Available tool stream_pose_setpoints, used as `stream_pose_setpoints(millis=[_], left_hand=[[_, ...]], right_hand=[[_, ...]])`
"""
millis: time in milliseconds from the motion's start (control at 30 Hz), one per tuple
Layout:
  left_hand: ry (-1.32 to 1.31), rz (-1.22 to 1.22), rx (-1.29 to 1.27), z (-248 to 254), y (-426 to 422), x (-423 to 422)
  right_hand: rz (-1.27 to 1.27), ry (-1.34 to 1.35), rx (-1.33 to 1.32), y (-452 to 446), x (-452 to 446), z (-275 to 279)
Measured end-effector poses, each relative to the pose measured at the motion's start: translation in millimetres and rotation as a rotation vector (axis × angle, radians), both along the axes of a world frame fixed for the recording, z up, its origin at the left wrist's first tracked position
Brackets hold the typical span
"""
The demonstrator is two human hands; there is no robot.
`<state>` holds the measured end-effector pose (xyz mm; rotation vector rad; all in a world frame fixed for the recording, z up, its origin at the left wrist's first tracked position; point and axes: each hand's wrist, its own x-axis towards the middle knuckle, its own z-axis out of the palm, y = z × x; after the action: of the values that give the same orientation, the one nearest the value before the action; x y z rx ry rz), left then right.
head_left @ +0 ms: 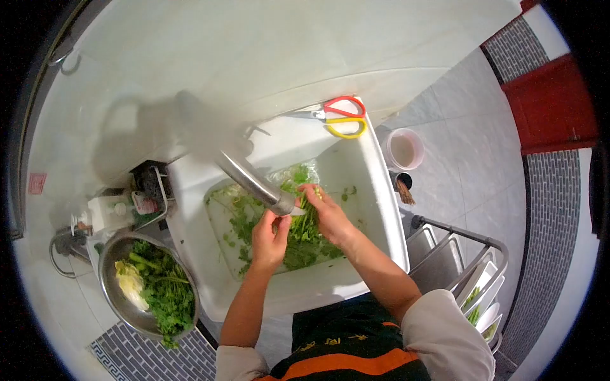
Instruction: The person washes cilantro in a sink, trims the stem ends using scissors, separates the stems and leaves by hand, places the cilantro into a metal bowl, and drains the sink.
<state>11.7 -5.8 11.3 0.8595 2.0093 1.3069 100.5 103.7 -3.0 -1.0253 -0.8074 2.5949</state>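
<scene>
Over the white sink (387,222), my right hand (327,216) is closed around a bunch of cilantro (304,225), its leaves hanging toward the water. Just left of it, my left hand (269,240) is pinched, thumb against fingers, beside the mouth of the metal faucet (254,184). What sits in that pinch is hidden from me. More loose cilantro (244,222) floats in the water around both hands, with single leaves drifting at the right side of the basin.
Scissors (346,117) with red and yellow handles lie on the sink's back corner. A metal bowl (109,289) of greens stands at left, near a wire caddy (155,190). On the right are a plastic bucket (405,149) and a rack (470,235) of trays.
</scene>
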Motion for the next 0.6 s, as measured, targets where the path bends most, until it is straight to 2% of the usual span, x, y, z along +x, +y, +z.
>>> stream_pose_setpoints(millis=[67,100,167,233,267,333,367,400,433,467,600], left_hand=[[-0.197,0.072,0.012,3,2,0],[-0.196,0.072,0.012,3,2,-3],[-0.335,-0.029,-0.032,4,-1,-11],[-0.389,-0.032,-0.011,5,-1,-15],[-0.442,-0.036,0.011,5,-1,-17],[-0.495,0.008,0.043,14,-1,-23],[-0.549,0.054,0.077,18,0,-26],[-0.6,0.124,0.181,19,2,-28],[-0.6,0.124,0.182,19,2,-31],[-0.629,0.141,0.225,19,0,-36],[-0.654,0.19,0.285,26,-17,-48]], right_hand=[[0.034,-0.067,0.076,-1,1,1],[0.048,-0.015,0.061,-2,2,0],[0.062,0.038,0.047,-2,2,-6],[0.18,-0.048,0.443,-1,2,-13],[0.178,-0.047,0.443,0,3,-15],[0.379,0.051,0.298,3,5,-9],[0.379,0.052,0.298,2,6,-10],[0.339,0.096,0.484,1,6,-9],[0.298,0.14,0.669,1,6,-8],[0.298,0.141,0.67,2,6,-6],[0.578,0.074,0.483,7,5,1]])
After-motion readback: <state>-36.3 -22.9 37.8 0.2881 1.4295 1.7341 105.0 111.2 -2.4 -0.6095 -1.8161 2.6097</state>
